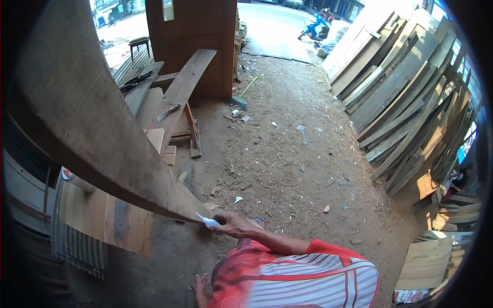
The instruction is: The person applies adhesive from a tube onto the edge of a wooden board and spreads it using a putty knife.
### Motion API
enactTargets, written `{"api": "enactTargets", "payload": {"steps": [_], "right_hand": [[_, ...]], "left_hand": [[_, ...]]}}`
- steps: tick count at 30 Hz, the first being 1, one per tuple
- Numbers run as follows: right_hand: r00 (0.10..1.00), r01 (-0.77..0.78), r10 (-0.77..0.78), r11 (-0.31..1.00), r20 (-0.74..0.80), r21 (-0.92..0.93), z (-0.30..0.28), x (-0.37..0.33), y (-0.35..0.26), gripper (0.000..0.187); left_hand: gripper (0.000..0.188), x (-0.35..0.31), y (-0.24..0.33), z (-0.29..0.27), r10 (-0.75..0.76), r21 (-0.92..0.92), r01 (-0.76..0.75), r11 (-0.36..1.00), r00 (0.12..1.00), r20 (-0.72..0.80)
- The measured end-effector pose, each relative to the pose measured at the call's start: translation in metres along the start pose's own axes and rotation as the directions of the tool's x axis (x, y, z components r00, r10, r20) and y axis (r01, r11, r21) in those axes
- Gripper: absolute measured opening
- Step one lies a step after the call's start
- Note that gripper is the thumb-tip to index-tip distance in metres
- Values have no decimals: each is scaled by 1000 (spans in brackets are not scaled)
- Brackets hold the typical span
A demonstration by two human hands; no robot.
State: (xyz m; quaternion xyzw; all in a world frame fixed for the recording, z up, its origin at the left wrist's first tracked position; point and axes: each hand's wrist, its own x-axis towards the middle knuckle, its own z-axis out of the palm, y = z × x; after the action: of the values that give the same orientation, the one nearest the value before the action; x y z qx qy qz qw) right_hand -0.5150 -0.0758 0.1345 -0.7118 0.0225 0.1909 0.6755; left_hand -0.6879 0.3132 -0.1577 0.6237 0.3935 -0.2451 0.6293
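Observation:
My right hand (pixel 229 226) is closed around a small white squeeze bottle (pixel 209 222) with a narrow pointed nozzle. The nozzle touches or almost touches the lower end of a long wooden board (pixel 110 131), pointing up and to the left. That board slants across the left side of the view, from the upper left corner down to the bottle, with its narrow edge towards me. My right arm reaches leftward from a red sleeve. Bare toes (pixel 200 288) show beside my red, striped shirt (pixel 303 277). I cannot see my left hand.
Left of centre, a scraper-like tool (pixel 168 112) lies on a plank bench (pixel 187 84), near a brown door (pixel 197 41). A green broom (pixel 240 101) lies on the littered ground. Many boards (pixel 405 87) lean along the right. Below the long board are wooden panels (pixel 105 215).

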Motion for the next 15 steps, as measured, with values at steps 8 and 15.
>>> {"api": "enactTargets", "payload": {"steps": [8, 15], "right_hand": [[998, 14, -9, 997, 61, -73, 80, 6, 16, 30], [982, 23, 33, 957, 185, -290, 102, 30, -26, 33]], "left_hand": [[96, 39, 125, -80, 120, -553, -185, 812, 981, -152], [97, 32, 223, -66, 191, -690, -254, 678, 967, -168]]}}
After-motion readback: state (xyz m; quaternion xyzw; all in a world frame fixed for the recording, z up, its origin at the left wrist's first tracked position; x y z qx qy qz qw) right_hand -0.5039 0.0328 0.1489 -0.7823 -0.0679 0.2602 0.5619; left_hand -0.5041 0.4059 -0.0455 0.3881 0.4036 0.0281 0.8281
